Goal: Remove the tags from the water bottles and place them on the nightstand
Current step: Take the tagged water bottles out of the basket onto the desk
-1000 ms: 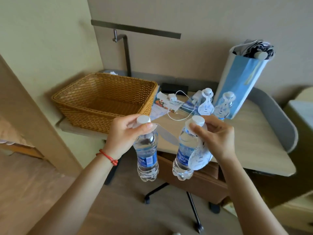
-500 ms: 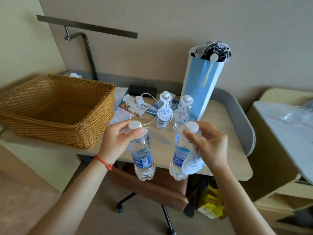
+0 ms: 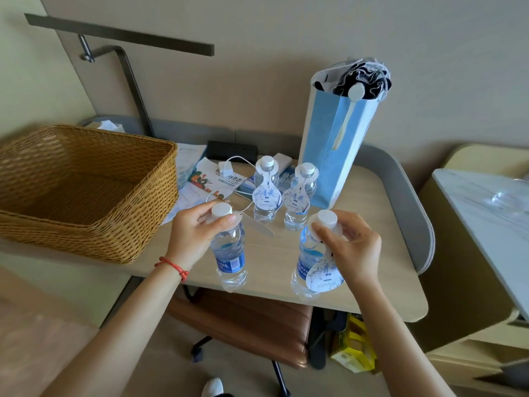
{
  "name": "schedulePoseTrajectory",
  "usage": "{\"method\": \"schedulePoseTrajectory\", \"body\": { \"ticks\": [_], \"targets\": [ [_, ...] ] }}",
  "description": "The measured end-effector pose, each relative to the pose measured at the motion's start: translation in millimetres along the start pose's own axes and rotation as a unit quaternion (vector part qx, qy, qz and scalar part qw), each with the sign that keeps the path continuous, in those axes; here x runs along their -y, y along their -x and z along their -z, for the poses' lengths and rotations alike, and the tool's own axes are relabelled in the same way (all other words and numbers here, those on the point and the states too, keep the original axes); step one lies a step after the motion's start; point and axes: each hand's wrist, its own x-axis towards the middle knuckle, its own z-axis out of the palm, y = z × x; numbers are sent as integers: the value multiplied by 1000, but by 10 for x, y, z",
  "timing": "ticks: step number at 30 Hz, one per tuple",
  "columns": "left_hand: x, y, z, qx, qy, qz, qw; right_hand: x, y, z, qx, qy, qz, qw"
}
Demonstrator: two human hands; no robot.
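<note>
My left hand (image 3: 194, 233) grips the neck of a clear water bottle (image 3: 230, 259) with a white cap; its white paper tag (image 3: 257, 227) sticks out sideways to the right. My right hand (image 3: 352, 245) grips the neck of a second bottle (image 3: 306, 262), whose tag (image 3: 325, 275) hangs down its front. Both held bottles hover over the near part of the wooden table (image 3: 274, 250). Two more tagged bottles (image 3: 266, 193) (image 3: 299, 199) stand upright further back. A pale nightstand (image 3: 481, 202) sits at the right.
A large wicker basket (image 3: 83, 190) fills the table's left side. A tall blue paper bag (image 3: 337, 144) stands behind the bottles. Leaflets (image 3: 211, 179), a white cable and a black box lie at the back. A brown chair (image 3: 252, 322) is tucked under the table.
The view has swung right and moved closer to the table. Both held bottles are now over the tabletop instead of in front of its edge. My grips are unchanged.
</note>
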Motion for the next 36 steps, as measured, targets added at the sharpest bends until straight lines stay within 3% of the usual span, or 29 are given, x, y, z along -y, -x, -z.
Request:
{"method": "schedulePoseTrajectory", "body": {
  "ticks": [8, 24, 36],
  "targets": [
    [414, -444, 176, 31, -23, -13, 999, -162, -241, -519, -8, 4, -5, 1000],
    [1119, -1164, 557, 100, 14, -8, 995, -398, -414, -1469, -102, 27, -43, 993],
    [1154, -1211, 540, 130, 27, 16, 991, -426, -540, -1445, -48, 41, -67, 996]
  ]
}}
